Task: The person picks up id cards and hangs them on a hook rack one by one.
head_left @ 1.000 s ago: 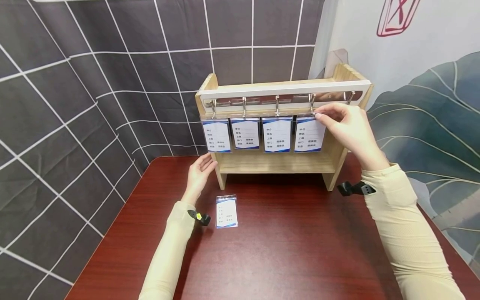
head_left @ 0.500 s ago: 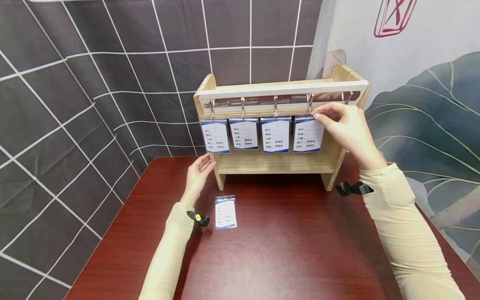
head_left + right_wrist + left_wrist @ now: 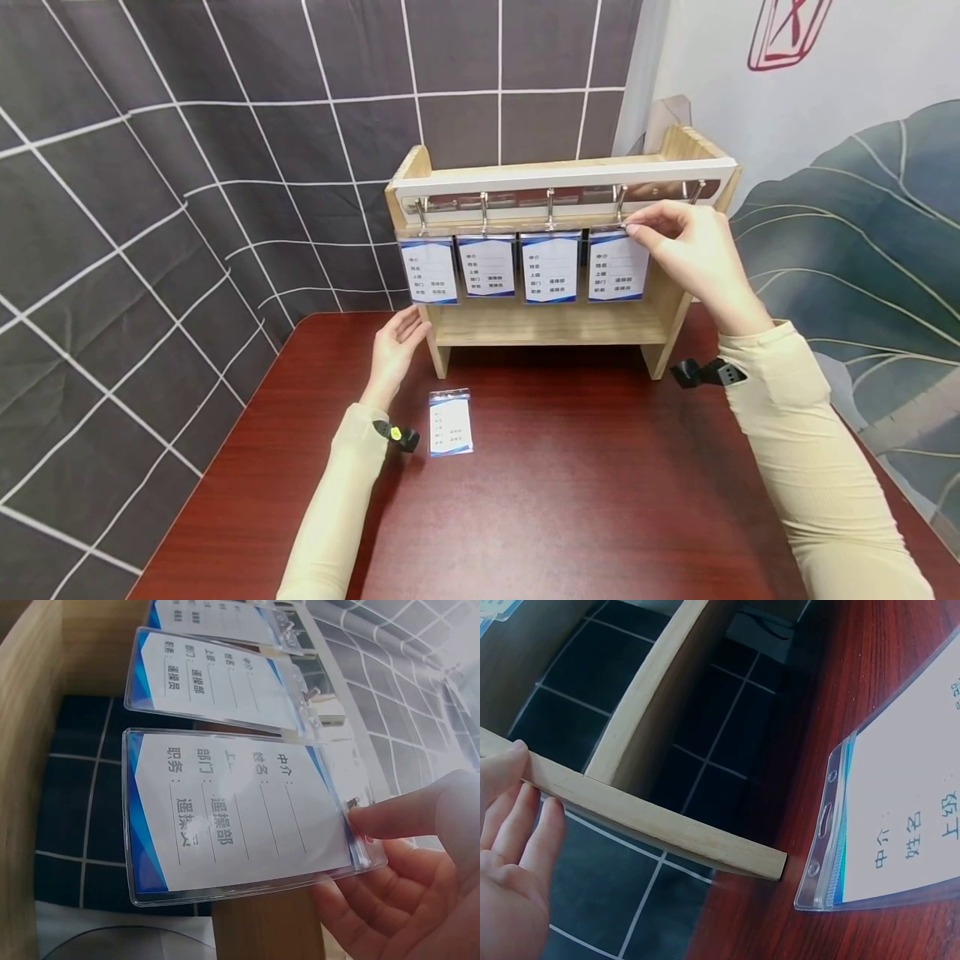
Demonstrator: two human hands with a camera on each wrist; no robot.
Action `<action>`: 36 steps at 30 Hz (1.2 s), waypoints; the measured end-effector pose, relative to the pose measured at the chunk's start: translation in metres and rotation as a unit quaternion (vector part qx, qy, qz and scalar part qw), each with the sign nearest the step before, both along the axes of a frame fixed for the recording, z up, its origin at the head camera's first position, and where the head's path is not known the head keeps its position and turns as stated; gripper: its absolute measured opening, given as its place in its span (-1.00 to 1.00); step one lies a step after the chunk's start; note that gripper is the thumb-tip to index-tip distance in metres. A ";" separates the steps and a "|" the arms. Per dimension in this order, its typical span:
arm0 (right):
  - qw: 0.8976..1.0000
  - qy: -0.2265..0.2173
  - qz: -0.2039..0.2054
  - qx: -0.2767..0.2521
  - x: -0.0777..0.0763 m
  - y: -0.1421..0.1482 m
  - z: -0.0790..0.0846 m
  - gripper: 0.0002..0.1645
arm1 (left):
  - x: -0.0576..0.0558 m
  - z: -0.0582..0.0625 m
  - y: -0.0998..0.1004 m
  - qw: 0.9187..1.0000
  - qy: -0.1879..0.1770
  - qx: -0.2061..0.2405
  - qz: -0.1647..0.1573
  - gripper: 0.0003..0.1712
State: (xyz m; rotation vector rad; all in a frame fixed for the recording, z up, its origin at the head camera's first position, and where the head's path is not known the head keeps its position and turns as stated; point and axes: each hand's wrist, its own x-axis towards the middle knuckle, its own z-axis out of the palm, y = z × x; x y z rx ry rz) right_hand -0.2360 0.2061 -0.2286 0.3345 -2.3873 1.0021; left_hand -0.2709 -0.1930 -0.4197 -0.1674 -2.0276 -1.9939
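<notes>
My right hand (image 3: 693, 250) pinches the top right corner of a clear-sleeved name badge (image 3: 618, 267), just under a metal hook (image 3: 621, 202). In the right wrist view the thumb lies on the front of that badge (image 3: 232, 817), with the fingers behind it. Several similar badges, one of them a name badge (image 3: 427, 271) at the far left, hang in a row from the rack. My left hand (image 3: 393, 346) holds the left side panel of the wooden rack (image 3: 555, 325), thumb and fingers on opposite faces of the panel (image 3: 652, 814). Another badge (image 3: 451, 422) lies flat on the table.
The rack stands at the back of the dark red table (image 3: 570, 483). Its white hook rail (image 3: 562, 177) carries several hooks; the rightmost hook (image 3: 697, 192) bears no badge. A grid-patterned cloth (image 3: 322, 150) hangs behind and to the left.
The view has shifted very slightly. Both hands stay where they were, the right on the badge's corner and the left at the rack's side.
</notes>
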 end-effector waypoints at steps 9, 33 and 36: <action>1.000 -0.013 -0.007 0.006 -0.001 -0.001 0.003 -0.71 | 0.001 0.001 0.000 1.000 0.000 0.009 -0.002 -0.42; 0.999 -0.017 0.000 0.041 0.003 0.000 0.003 -0.66 | -0.002 -0.004 -0.002 1.000 0.000 -0.006 -0.002 -0.42; 0.999 -0.008 0.000 0.044 0.003 0.001 0.003 -0.67 | -0.003 -0.004 -0.003 1.000 0.001 -0.010 0.000 -0.42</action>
